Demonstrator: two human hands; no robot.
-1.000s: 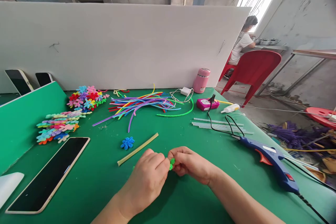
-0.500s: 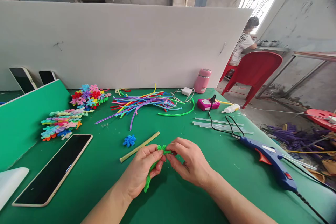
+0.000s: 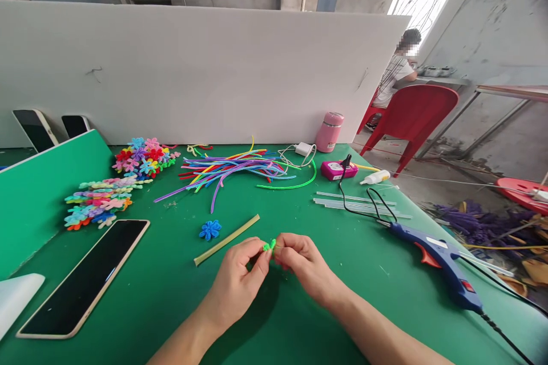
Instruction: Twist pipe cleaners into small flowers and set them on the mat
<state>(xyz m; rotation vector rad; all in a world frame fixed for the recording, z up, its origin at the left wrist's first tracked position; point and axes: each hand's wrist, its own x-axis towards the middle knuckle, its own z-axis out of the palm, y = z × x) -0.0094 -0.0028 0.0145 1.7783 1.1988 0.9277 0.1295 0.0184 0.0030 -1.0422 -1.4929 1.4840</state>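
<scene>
Between my two hands is a small bright green pipe cleaner (image 3: 269, 246), bent into little loops. My left hand (image 3: 242, 274) pinches it from the left with thumb and forefinger. From the right, my right hand (image 3: 302, 262) closes its fingertips on its other side; most of the piece is hidden by the fingers. A blue pipe-cleaner flower (image 3: 210, 230) lies on the table beyond my left hand. Next to it a straight olive-yellow strip (image 3: 226, 240) rests at a slant, close to my left knuckles.
Loose coloured pipe cleaners (image 3: 240, 168) lie further back, with finished flowers (image 3: 143, 157) to their left. A phone (image 3: 88, 276) lies at left. On the right are a blue glue gun (image 3: 436, 262), clear glue sticks (image 3: 353, 203), a pink box (image 3: 338, 170) and a pink bottle (image 3: 329, 132).
The long green end that hung below my left hand no longer shows. My left hand has turned and both hands now pinch the green piece at the fingertips.
</scene>
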